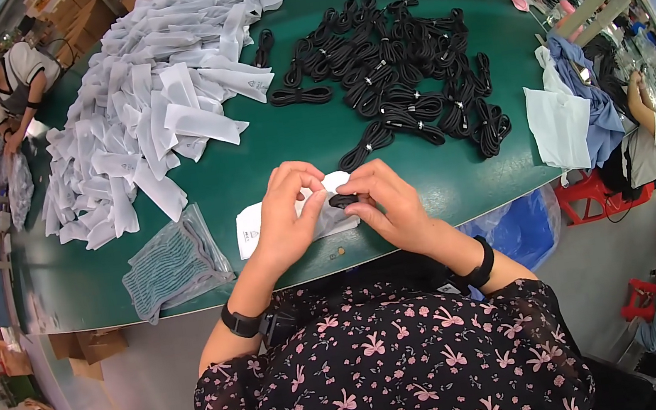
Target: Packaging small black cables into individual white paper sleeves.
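Observation:
Near the front edge of the green table, my left hand (294, 216) pinches the rim of a whitish translucent bag (332, 223). My right hand (392, 206) holds a coiled black cable (342, 200) between thumb and fingers, right at the bag's mouth. Part of the coil is hidden by the fingers and the bag, so I cannot tell how far inside it is. More flat white bags (248, 230) lie beneath my left hand. Beyond my hands is a spread of tied black cable coils (401, 69).
A large heap of white bags (139, 114) covers the table's far left. A clear bag with teal stripes (177, 264) lies at the front left. White and blue cloths (559, 118) sit at the right edge. People work at both sides; red stools (600, 200) stand on the right.

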Action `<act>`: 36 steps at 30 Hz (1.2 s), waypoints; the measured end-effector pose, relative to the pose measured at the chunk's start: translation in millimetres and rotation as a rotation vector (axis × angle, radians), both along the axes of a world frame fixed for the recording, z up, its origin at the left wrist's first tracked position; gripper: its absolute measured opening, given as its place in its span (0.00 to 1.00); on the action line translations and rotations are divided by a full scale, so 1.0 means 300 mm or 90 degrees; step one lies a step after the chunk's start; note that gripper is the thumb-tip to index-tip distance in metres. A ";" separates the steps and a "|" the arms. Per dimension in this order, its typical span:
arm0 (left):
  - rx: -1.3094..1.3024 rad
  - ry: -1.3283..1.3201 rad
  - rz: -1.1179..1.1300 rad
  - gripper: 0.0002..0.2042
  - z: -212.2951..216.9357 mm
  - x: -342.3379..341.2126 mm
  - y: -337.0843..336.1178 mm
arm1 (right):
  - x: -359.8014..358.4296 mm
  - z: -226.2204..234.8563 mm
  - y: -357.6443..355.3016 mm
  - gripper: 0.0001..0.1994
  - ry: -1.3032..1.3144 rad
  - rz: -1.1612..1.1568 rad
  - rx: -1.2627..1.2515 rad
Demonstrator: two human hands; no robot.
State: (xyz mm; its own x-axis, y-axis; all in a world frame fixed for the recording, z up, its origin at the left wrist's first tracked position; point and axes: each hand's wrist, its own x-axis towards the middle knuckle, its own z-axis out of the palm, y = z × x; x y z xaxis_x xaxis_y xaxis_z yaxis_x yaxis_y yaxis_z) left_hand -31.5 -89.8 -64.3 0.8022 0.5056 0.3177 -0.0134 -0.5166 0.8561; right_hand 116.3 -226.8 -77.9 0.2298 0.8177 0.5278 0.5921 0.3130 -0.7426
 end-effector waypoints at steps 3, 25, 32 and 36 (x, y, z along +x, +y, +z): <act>-0.173 -0.024 -0.026 0.04 0.010 -0.013 0.018 | -0.001 0.014 0.015 0.14 -0.002 0.016 0.042; 0.276 0.048 0.020 0.12 -0.142 0.015 -0.051 | 0.211 -0.086 0.020 0.17 -0.336 -0.172 -0.195; 0.276 0.074 0.050 0.08 -0.178 0.036 -0.069 | 0.103 -0.032 -0.058 0.16 -0.079 -0.130 -0.173; 0.179 0.108 0.095 0.07 -0.175 0.024 -0.072 | 0.082 -0.037 -0.106 0.20 -0.157 -0.135 -0.148</act>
State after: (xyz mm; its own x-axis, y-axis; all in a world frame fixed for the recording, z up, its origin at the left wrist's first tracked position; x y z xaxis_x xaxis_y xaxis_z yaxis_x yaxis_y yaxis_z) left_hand -24.4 -111.5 -116.7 0.7794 0.5327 0.3299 0.2096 -0.7178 0.6640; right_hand 141.0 -258.6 -89.0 0.2961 0.8696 0.3952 0.7951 0.0048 -0.6064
